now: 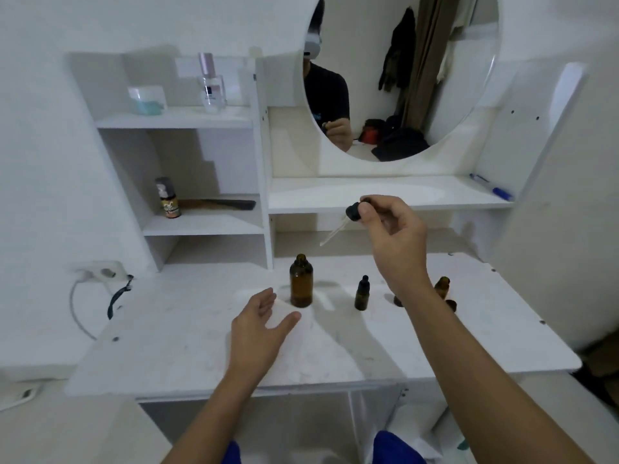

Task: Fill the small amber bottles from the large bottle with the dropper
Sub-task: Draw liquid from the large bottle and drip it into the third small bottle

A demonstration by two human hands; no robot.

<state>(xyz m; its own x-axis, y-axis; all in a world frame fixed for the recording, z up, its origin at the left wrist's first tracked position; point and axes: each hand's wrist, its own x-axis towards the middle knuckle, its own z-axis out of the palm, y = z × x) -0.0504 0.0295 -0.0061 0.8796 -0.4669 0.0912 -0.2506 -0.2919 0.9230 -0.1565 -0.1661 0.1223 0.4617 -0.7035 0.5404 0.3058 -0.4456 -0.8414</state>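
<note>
The large amber bottle stands uncapped and upright on the white tabletop. My right hand holds the dropper by its black bulb, above and to the right of that bottle; the glass tube slants down to the left. My left hand hovers open just in front and left of the large bottle, not touching it. A small amber bottle with a black dropper cap stands to the right. Another small open amber bottle shows behind my right forearm, partly hidden.
A white shelf unit at the left holds a small brown bottle, a dark comb, a clear perfume bottle and a jar. A round mirror hangs behind. A blue pen lies on the ledge. A razor lies near the wall socket.
</note>
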